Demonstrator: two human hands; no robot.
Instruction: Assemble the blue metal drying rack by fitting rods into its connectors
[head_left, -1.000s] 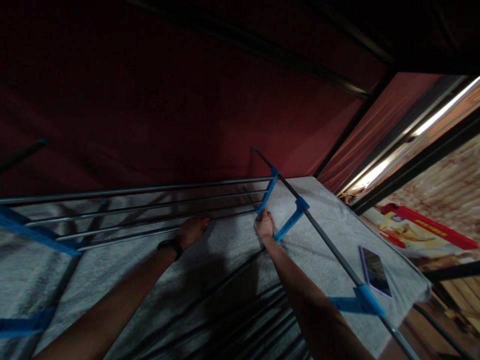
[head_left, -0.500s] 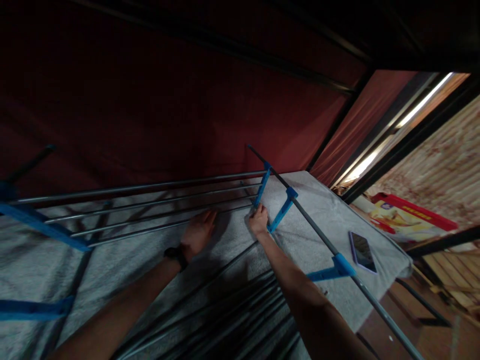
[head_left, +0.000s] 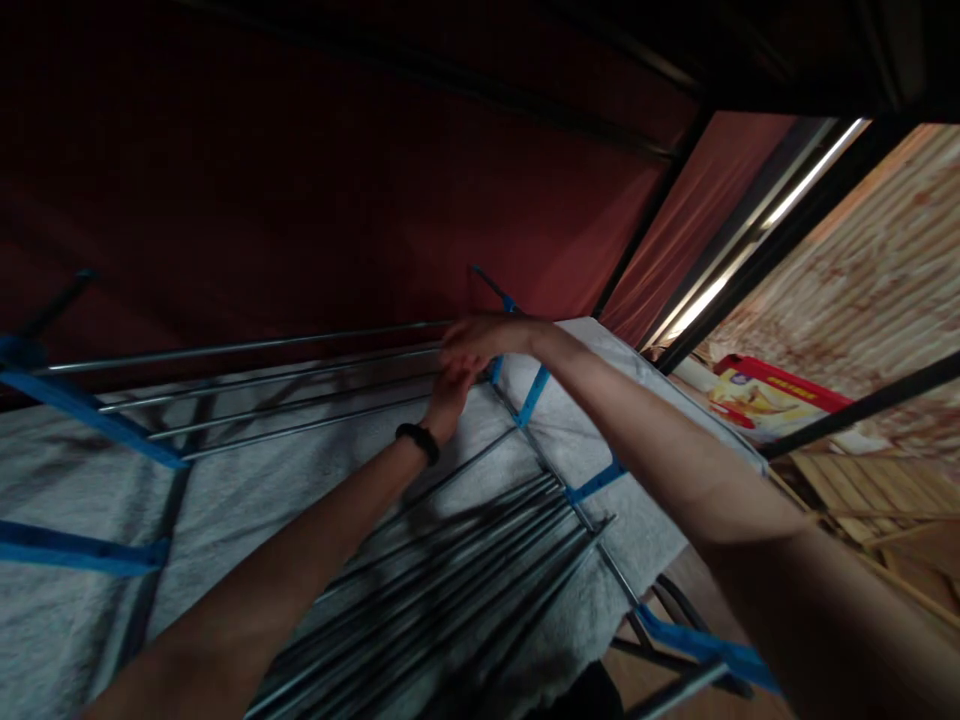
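Note:
A metal drying rack (head_left: 300,385) with blue plastic joints (head_left: 534,395) lies on a grey-white towel (head_left: 247,490). Its raised wing of thin rods (head_left: 247,348) runs left to right. My two hands meet at the right end of those rods. My right hand (head_left: 484,338) reaches across from the right, its fingers curled down over the rod ends. My left hand (head_left: 450,392), with a black band (head_left: 418,441) on the wrist, comes up from below, touching the same spot. Its fingers are hidden under the right hand.
A bundle of dark rods (head_left: 465,560) lies folded near the front. A dark red cloth wall (head_left: 300,200) stands behind the rack. To the right are a red and yellow box (head_left: 765,398), wooden slats (head_left: 862,490) and a bright strip of light (head_left: 757,225).
My right hand has lifted off the blue joint and swung left over the rod ends. My left hand has moved right and up to meet it. The phone on the towel is out of sight.

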